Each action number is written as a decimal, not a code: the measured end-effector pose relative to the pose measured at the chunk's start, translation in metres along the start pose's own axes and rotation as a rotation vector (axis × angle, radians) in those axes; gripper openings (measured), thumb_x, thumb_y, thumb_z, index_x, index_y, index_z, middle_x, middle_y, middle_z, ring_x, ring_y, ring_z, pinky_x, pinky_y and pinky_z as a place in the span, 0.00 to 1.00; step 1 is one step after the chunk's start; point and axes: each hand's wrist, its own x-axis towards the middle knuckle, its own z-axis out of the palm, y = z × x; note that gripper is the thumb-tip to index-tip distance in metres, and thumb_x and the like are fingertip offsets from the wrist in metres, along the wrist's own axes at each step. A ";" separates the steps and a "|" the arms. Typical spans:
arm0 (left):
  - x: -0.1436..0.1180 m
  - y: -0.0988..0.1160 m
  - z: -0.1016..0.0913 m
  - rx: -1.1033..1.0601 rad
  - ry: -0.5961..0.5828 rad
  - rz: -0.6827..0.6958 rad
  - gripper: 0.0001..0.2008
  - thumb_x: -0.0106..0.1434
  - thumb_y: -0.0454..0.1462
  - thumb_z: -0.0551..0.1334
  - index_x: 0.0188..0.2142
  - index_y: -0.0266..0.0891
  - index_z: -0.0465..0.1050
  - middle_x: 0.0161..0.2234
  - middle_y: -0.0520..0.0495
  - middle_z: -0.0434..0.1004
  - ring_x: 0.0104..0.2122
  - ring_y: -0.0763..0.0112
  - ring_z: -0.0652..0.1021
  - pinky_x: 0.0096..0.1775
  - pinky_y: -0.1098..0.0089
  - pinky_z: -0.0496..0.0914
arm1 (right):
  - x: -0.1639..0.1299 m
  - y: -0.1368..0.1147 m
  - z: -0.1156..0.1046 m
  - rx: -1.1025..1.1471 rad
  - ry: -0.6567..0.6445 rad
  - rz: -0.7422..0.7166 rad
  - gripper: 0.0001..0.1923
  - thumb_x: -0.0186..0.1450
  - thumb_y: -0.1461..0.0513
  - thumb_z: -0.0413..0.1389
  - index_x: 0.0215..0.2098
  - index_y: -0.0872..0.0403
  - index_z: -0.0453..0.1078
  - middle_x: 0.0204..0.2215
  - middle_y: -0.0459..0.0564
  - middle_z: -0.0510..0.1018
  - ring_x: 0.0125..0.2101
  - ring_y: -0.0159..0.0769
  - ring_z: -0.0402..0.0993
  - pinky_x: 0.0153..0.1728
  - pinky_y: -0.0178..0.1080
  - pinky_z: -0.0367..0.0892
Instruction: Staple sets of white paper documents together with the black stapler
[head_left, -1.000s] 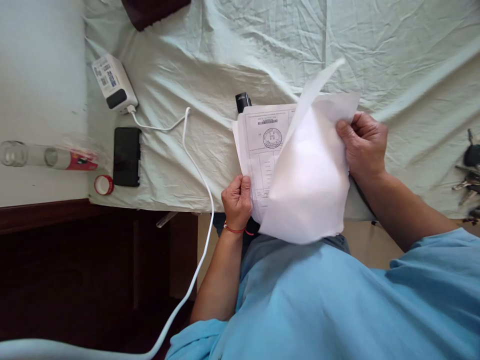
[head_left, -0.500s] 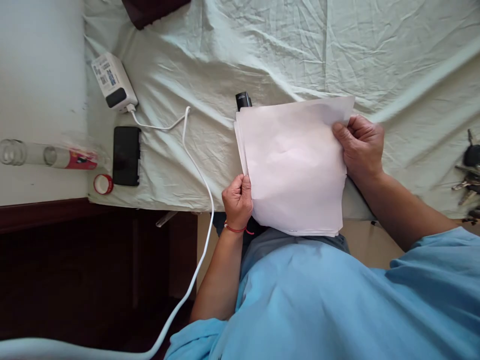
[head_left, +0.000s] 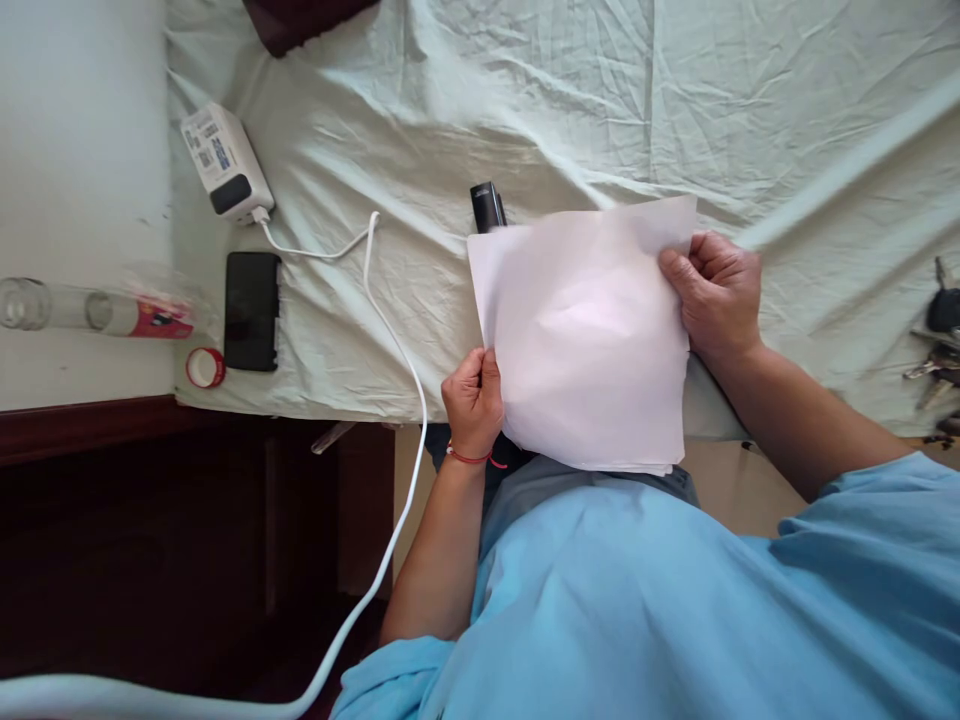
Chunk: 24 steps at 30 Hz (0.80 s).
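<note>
A small stack of white paper sheets spans the space between my two hands, over the near edge of the table. My left hand, with a red string at the wrist, pinches the stack's left edge. At the upper right, my right hand grips the sheets between thumb and curled fingers. The top sheet bulges in the middle, and the left edge of a sheet beneath it shows. Just behind the paper lies a black object, partly covered, whose kind I cannot tell.
A pale green cloth covers the table. To the left are a white power bank-like device with a white cable, a dark phone, a red cap and a clear bottle. Keys lie far right.
The top sheet has shifted and bowed upward, its upper left corner drawing right and baring more of the sheet below. My right hand has moved slightly left.
</note>
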 end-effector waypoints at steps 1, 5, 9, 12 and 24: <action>0.000 0.001 0.000 0.007 -0.003 0.003 0.31 0.78 0.62 0.59 0.28 0.42 0.66 0.23 0.56 0.60 0.25 0.72 0.62 0.30 0.67 0.57 | 0.000 -0.001 0.001 -0.003 0.016 -0.024 0.23 0.63 0.48 0.74 0.28 0.51 0.69 0.23 0.39 0.61 0.25 0.26 0.51 0.26 0.37 0.46; 0.000 0.003 0.000 0.039 -0.005 0.012 0.31 0.79 0.61 0.59 0.27 0.43 0.63 0.22 0.56 0.59 0.24 0.73 0.61 0.29 0.67 0.56 | -0.001 -0.006 0.005 0.048 0.040 -0.014 0.16 0.62 0.53 0.74 0.33 0.50 0.73 0.21 0.38 0.64 0.22 0.26 0.49 0.23 0.38 0.43; 0.001 0.005 0.000 0.056 0.004 0.026 0.33 0.79 0.62 0.59 0.26 0.43 0.60 0.21 0.56 0.56 0.24 0.73 0.60 0.29 0.66 0.55 | 0.000 -0.004 0.007 0.067 0.072 -0.052 0.17 0.63 0.54 0.75 0.31 0.49 0.71 0.22 0.39 0.68 0.22 0.28 0.54 0.24 0.39 0.48; 0.002 0.006 0.001 0.053 0.007 0.019 0.34 0.78 0.64 0.58 0.25 0.44 0.58 0.21 0.57 0.55 0.24 0.73 0.58 0.28 0.66 0.54 | 0.002 -0.002 0.006 0.065 0.099 -0.089 0.16 0.63 0.56 0.73 0.31 0.50 0.71 0.25 0.41 0.71 0.24 0.28 0.59 0.26 0.38 0.52; 0.001 0.007 0.003 0.095 0.004 0.035 0.33 0.78 0.63 0.57 0.26 0.43 0.60 0.22 0.57 0.55 0.24 0.72 0.58 0.29 0.67 0.55 | 0.003 -0.002 0.006 0.067 0.210 -0.107 0.18 0.62 0.50 0.72 0.34 0.49 0.69 0.23 0.39 0.68 0.22 0.26 0.54 0.25 0.39 0.47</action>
